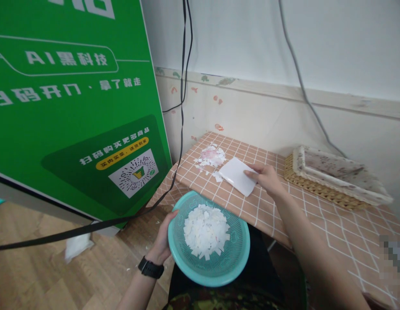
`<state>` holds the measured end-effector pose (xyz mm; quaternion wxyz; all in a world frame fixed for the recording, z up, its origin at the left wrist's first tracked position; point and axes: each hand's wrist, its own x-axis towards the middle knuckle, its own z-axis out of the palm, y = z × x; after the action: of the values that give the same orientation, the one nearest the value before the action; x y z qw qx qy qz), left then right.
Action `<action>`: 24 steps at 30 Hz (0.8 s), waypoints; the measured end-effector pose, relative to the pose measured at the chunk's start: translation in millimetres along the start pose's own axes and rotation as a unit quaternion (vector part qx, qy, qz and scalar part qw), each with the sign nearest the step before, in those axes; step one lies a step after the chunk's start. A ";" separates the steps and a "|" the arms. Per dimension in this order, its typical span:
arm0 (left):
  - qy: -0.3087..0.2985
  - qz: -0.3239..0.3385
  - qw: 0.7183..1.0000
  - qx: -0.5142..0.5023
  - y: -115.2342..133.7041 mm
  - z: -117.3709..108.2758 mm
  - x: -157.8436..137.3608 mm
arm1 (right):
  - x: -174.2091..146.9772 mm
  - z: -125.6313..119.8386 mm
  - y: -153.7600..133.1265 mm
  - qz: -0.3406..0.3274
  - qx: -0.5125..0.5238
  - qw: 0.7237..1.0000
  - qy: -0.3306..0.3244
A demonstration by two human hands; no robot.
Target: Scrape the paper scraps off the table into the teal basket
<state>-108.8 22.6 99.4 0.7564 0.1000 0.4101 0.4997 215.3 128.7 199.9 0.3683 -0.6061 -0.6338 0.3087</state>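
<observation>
My left hand [164,237] grips the left rim of a teal plastic colander [232,269], held just below the table's front edge. Inside it lies a heap of small white paper scraps [206,230]. My right hand [266,177] pinches a flat white sheet [238,175], perhaps card or stiff paper, between thumb and fingers. The sheet lies low over the tabletop, its left edge beside a few loose scraps. Just past it, a spread of white and pinkish paper scraps [212,156] rests on the checked cloth.
A brown checked cloth covers the table [303,224]. A lined wicker basket [342,176] stands at the right by the wall. To the left is a tall green cabinet [70,129]. A black strap [177,168] hangs across the table's left corner. A white bag [77,246] lies on the floor.
</observation>
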 end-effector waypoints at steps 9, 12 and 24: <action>0.013 -0.001 1.000 0.012 3.2 0.4 -0.1 | 8.3 -10.4 3.4 -0.004 -0.008 0.997 -0.080; 0.018 0.004 1.000 0.012 4.0 -0.7 0.4 | 9.7 -10.9 3.9 -0.013 -0.015 0.995 -0.100; 0.018 0.008 1.000 0.016 6.9 -3.4 0.0 | 23.0 -7.2 13.1 -0.006 -0.015 0.996 -0.091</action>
<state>-115.9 25.0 101.2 0.7432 0.1063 0.4313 0.5004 228.6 152.2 195.0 0.3018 -0.5776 -0.6726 0.3507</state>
